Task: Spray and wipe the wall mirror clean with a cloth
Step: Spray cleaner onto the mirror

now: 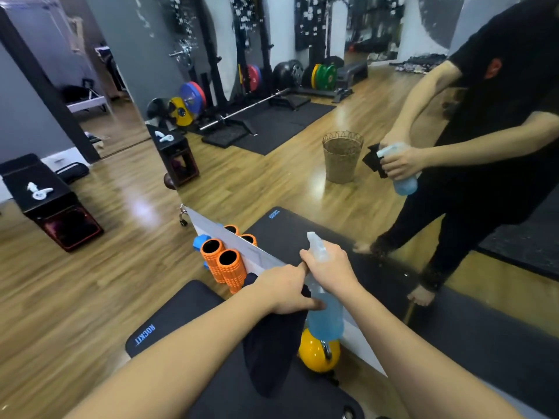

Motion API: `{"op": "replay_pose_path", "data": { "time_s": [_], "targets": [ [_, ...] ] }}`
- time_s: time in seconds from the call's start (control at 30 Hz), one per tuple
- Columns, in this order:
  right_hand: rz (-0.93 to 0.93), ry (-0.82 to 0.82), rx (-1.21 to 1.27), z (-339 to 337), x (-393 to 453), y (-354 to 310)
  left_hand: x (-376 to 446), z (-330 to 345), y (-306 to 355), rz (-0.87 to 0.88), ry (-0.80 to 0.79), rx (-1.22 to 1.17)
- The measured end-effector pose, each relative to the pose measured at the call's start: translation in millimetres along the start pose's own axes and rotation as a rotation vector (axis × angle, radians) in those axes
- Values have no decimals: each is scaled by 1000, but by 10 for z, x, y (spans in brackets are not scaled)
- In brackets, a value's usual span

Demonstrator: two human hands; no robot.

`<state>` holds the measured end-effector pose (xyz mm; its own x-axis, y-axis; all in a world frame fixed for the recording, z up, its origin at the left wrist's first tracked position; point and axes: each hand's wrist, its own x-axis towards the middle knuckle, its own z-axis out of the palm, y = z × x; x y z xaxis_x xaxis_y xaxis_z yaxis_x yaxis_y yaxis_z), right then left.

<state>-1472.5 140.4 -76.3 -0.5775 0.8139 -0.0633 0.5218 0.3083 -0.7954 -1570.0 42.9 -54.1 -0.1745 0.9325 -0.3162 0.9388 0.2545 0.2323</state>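
Right hand gripping spray bottle by its neck; left hand clutching dark cloth, thumb touching bottle, before wall mirror, above black mat.

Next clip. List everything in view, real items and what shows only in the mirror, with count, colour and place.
mirror: one, large, on the wall ahead
spray bottle: one, clear with blue liquid, in the right hand
cloth: one, dark, hanging from the left hand
foam rollers: two, orange, upright at the mirror's foot
kettlebell: one, yellow, on the floor below the bottle
mat: one, black, on the wooden floor
box: one, black, on the floor at left, white items on top
basket: one, woven brown, seen in the mirror
weight plates: several, mixed colours, seen in the mirror
left hand: holds the cloth
right hand: grips the bottle neck
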Motion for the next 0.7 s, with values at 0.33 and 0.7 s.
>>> {"op": "replay_pose_path", "data": {
  "time_s": [0.33, 0.7],
  "targets": [
    [4, 53, 15, 637, 622, -719, 183, -490, -1051, 11, 24, 82],
    [-28, 34, 59, 1508, 1256, -1580, 159, -936, -2305, -27, 60, 97]
  ]
}}
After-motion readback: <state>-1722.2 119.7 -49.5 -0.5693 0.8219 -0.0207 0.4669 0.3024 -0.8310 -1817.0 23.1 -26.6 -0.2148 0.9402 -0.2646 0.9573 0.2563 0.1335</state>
